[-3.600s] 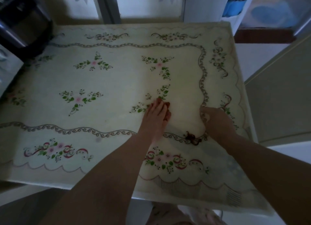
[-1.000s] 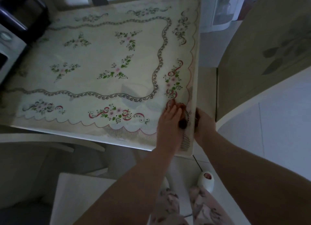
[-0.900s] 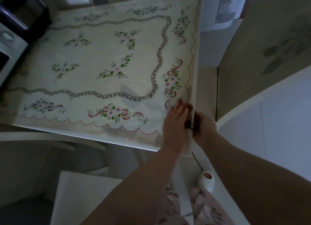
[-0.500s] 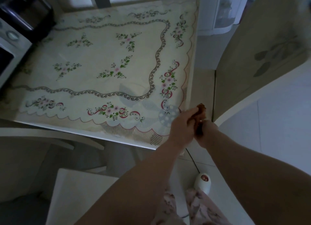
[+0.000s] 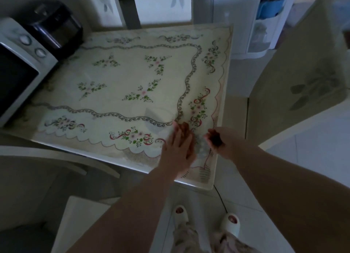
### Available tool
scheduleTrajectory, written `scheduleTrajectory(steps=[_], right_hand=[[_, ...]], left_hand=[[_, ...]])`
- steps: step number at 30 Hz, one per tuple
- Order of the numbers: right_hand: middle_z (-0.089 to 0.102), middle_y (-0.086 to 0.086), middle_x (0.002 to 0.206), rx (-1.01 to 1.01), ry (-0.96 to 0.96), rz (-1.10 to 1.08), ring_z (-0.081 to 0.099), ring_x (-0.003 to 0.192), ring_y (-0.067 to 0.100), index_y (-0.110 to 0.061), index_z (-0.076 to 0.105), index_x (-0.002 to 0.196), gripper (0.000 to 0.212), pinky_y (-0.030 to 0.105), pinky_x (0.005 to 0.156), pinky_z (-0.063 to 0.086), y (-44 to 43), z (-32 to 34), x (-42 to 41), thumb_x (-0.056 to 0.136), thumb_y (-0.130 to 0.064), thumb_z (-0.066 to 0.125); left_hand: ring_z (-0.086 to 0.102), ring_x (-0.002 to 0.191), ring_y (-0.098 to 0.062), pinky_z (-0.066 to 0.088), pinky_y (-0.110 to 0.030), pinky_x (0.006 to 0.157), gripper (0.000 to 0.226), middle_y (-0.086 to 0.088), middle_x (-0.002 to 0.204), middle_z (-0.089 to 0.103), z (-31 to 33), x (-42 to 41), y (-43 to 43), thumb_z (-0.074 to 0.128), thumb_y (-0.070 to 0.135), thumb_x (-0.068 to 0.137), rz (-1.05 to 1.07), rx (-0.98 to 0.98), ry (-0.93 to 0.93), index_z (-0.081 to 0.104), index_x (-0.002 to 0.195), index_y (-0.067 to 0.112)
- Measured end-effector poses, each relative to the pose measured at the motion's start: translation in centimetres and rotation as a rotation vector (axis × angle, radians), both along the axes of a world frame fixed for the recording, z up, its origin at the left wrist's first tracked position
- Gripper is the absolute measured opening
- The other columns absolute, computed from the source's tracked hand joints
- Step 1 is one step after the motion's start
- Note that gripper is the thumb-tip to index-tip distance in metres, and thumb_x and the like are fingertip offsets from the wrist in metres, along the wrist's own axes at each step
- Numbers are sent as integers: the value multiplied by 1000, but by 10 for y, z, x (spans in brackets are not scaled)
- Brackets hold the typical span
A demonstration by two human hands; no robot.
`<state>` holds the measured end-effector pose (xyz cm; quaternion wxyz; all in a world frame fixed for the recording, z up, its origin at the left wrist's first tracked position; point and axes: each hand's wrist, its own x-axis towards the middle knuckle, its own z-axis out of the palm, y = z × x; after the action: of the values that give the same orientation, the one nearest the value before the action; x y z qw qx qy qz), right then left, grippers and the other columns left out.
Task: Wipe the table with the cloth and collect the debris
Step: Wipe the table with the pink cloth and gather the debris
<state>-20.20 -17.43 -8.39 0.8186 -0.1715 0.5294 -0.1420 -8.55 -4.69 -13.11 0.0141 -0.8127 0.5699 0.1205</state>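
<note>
The table [image 5: 132, 78] has a floral cloth cover under a glossy top. My left hand [image 5: 178, 145] lies flat near the front right corner, fingers stretched forward. A small reddish-brown cloth [image 5: 185, 127] shows under its fingertips, mostly hidden by the hand. My right hand [image 5: 222, 141] hovers just right of it over the table's right edge, cupped palm up. A dark clump of debris [image 5: 215, 139] sits in that palm. The two hands are a little apart.
A white microwave [image 5: 19, 69] and a black appliance [image 5: 56, 29] stand at the table's left back. A pale chair back [image 5: 303, 78] stands close on the right, a white cabinet [image 5: 253, 25] behind. A white stool [image 5: 85, 215] and my slippered feet [image 5: 232, 222] are below.
The left hand swept the debris to the right edge and off into the right hand. The hands have now separated, the left one back flat on the table. The view pulled back.
</note>
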Motion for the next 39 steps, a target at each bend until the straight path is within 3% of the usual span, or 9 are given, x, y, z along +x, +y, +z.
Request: scheduleTrajectory(steps=[2,4,7,11,16,22,26,32,39], right_hand=[[51,13,68,-63,60,1,51,57,18,-2,49,76,28,22,42,48,-3,-3,13,99,-9,36],[51,12,66,-104,87,16,49,55,18,-3,50,76,27,24,48,42,-6,-4,22,99,-9,35],[52,9,68,-109,79,22,50,57,17,-4,51,76,28,20,40,43,-11,-2,39,99,-11,37],[53,7,71,-108,110,7,52,60,15,-5,53,75,28,15,35,46,-23,-1,63,99,-12,41],[52,4,66,-165,185,-53,49,54,13,-9,54,74,26,20,43,40,-47,-10,102,98,-14,44],[56,3,65,-211,375,-209,53,51,14,-11,59,72,31,11,30,33,-79,-25,159,96,-18,41],[56,3,63,-297,399,-262,53,50,13,-11,61,76,29,11,33,38,-90,-21,184,96,-17,41],[60,4,65,-386,467,-217,57,53,15,-10,63,84,27,23,47,47,-106,-25,177,97,-21,43],[60,3,60,-456,585,-291,56,46,14,-9,67,84,24,27,52,53,-113,-28,130,93,-20,48]], left_hand=[[17,146,-34,29,-57,112,62,-13,159,15,-7,-5,6,25,48,94,5,-94,-4,31,148,20],[11,148,-28,19,-57,115,61,-6,161,7,-8,1,0,19,47,94,40,-15,17,20,151,25],[-8,149,-17,3,-53,118,57,4,161,-10,-5,25,-14,22,40,100,46,65,-10,1,152,31],[-10,148,-19,-1,-54,116,63,5,160,-18,-5,66,-44,30,33,101,78,120,-23,-8,151,31],[-12,148,-17,-3,-55,117,59,7,160,-17,-3,126,-77,25,36,102,90,129,42,-8,150,33],[-18,146,-13,-4,-54,117,57,8,158,-23,-4,210,-111,18,40,101,93,132,35,-11,150,33],[-11,148,-17,-4,-55,116,58,5,160,-19,-1,266,-134,21,40,101,175,225,16,-11,150,34],[-3,148,-27,3,-49,118,64,-5,162,-5,-2,276,-179,23,49,98,262,127,9,3,153,23],[-7,148,-28,-2,-45,120,59,-2,161,-12,3,222,-239,17,47,100,-122,164,29,-3,152,27]])
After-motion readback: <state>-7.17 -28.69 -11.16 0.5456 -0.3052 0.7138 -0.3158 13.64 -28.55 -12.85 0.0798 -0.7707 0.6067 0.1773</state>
